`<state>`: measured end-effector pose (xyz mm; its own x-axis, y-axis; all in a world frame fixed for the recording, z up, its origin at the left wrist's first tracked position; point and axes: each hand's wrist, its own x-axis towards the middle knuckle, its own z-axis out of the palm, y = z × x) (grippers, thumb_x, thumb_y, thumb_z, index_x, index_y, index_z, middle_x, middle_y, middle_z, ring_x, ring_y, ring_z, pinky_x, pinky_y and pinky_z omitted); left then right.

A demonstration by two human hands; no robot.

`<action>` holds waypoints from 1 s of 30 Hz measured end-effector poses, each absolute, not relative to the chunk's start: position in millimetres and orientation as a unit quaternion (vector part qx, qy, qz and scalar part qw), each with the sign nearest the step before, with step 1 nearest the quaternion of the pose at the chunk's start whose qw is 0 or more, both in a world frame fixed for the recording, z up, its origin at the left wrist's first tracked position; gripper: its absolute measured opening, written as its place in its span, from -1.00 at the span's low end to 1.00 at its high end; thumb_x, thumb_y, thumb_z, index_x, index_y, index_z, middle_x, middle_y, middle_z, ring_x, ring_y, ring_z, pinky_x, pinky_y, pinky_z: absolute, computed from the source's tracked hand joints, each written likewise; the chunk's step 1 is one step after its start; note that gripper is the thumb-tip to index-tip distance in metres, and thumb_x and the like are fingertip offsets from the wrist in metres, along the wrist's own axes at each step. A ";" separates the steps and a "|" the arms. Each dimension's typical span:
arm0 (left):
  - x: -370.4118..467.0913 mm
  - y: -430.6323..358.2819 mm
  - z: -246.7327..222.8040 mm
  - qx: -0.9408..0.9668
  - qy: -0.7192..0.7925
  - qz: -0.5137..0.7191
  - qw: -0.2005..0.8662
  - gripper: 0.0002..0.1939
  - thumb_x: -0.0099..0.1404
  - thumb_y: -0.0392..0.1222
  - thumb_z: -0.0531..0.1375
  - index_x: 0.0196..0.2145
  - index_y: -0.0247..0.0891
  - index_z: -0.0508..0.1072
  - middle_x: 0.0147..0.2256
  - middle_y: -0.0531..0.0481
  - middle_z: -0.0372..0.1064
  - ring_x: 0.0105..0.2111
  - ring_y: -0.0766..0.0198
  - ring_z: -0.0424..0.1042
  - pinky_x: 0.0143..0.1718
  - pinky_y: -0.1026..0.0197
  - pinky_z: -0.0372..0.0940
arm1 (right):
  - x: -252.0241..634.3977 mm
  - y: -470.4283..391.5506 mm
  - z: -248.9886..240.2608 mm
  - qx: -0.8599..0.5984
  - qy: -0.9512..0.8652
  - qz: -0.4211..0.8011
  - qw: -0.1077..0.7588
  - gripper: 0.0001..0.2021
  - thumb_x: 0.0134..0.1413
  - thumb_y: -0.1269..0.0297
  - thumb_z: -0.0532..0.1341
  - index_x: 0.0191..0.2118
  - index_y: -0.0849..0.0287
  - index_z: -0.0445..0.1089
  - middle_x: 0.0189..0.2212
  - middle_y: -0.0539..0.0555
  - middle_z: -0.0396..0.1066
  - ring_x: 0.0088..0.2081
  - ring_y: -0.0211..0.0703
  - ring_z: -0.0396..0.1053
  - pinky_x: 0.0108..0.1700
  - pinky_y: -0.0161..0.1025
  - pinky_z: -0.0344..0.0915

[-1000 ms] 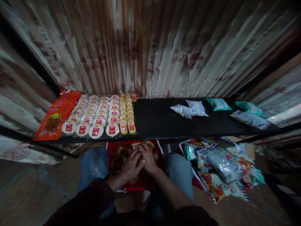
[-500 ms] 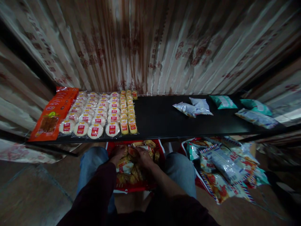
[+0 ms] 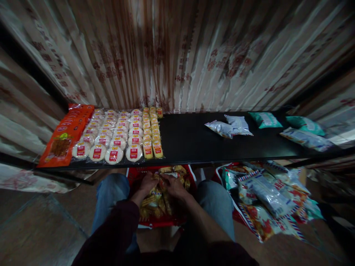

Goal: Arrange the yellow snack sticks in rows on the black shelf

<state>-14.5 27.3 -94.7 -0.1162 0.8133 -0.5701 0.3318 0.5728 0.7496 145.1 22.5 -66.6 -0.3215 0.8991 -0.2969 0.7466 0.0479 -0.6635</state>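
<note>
A red basket [image 3: 166,221] of yellow wrapped snacks [image 3: 158,207] stands between my knees, below the shelf's front edge. Both hands are inside it, close together near its far side. My left hand [image 3: 148,183] has its fingers bent at a small yellow packet. My right hand [image 3: 172,186] meets the packets beside it, fingers curled. Dim light and blur hide the fingertips of both. On the black shelf [image 3: 183,140] above, round white crackers [image 3: 113,154] lie in rows, with two columns of yellow packets [image 3: 157,147] at their right.
An orange packet [image 3: 61,144] lies at the shelf's left end. Silver bags [image 3: 238,125] and green bags [image 3: 264,120] lie towards the right. A second basket [image 3: 235,210], heaped with snack bags [image 3: 270,194], stands right of my knee. A curtain [image 3: 166,55] hangs behind.
My left hand has moved slightly right, closer to my right hand. A white and red packet beneath my hands no longer shows as before. The view has shifted slightly.
</note>
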 end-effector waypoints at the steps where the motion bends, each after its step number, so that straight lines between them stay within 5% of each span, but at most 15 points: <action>1: -11.3 24.0 -88.8 0.419 0.715 0.223 0.514 -0.74 0.02 -0.32 0.24 -0.28 -0.23 0.35 -0.37 0.02 0.45 -0.29 0.23 0.45 -0.24 0.27 0.27 | 148.8 22.4 -63.5 -0.569 -0.718 0.388 0.101 -0.63 0.11 0.34 0.10 0.05 0.17 0.39 -0.02 0.19 0.45 0.00 -0.07 0.40 0.06 -0.19 0.26; 5: 9.1 5.5 -69.4 0.553 0.695 0.183 0.421 -0.72 0.10 -0.24 0.20 -0.18 -0.18 0.37 -0.23 -0.04 0.47 -0.20 0.18 0.45 -0.11 0.20 0.26 | 162.8 21.1 -54.5 -0.566 -0.715 0.402 0.079 -0.63 0.05 0.42 0.09 -0.01 0.16 0.42 -0.11 0.17 0.50 -0.07 -0.07 0.45 -0.01 -0.20 0.30; 10: 31.2 -22.5 -69.8 0.591 0.648 0.215 0.429 -0.58 0.14 -0.28 0.15 -0.01 -0.22 0.33 0.01 -0.16 0.39 0.02 0.15 0.37 0.08 0.18 0.21 | 174.5 18.0 -50.7 -0.581 -0.717 0.380 0.054 -0.43 -0.10 0.57 0.09 0.10 0.09 0.33 -0.02 0.12 0.46 0.01 -0.10 0.40 0.04 -0.22 0.26; 19: 29.2 -34.8 -71.1 0.549 0.542 0.292 0.565 -0.32 0.12 -0.36 0.09 0.23 -0.24 0.17 0.26 -0.11 0.08 0.30 0.18 -0.07 0.30 0.12 -0.14 | 172.3 22.9 -44.1 -0.641 -0.690 0.304 0.144 -0.66 0.16 0.38 0.07 0.01 0.27 0.40 -0.02 0.24 0.45 0.03 -0.04 0.40 0.08 -0.21 0.26; 24: 30.1 -22.0 -91.7 0.415 0.631 0.349 0.555 -0.48 0.15 -0.28 0.15 0.10 -0.35 0.33 0.18 -0.26 0.20 0.21 0.09 0.15 0.25 0.09 -0.03 | 167.5 19.4 -40.8 -0.628 -0.688 0.320 0.170 -0.67 0.23 0.27 0.02 -0.04 0.21 0.44 -0.07 0.17 0.49 -0.04 -0.11 0.44 0.03 -0.24 0.30; 30: 15.4 -5.6 -102.1 0.313 0.658 0.399 0.557 -0.74 0.10 -0.28 0.23 -0.19 -0.25 0.49 -0.10 -0.13 0.47 -0.03 0.15 0.40 0.10 0.12 0.16 | 168.4 19.3 -42.6 -0.627 -0.698 0.333 0.090 -0.64 0.08 0.42 0.14 0.01 0.12 0.43 -0.05 0.11 0.48 0.01 -0.07 0.41 0.08 -0.21 0.26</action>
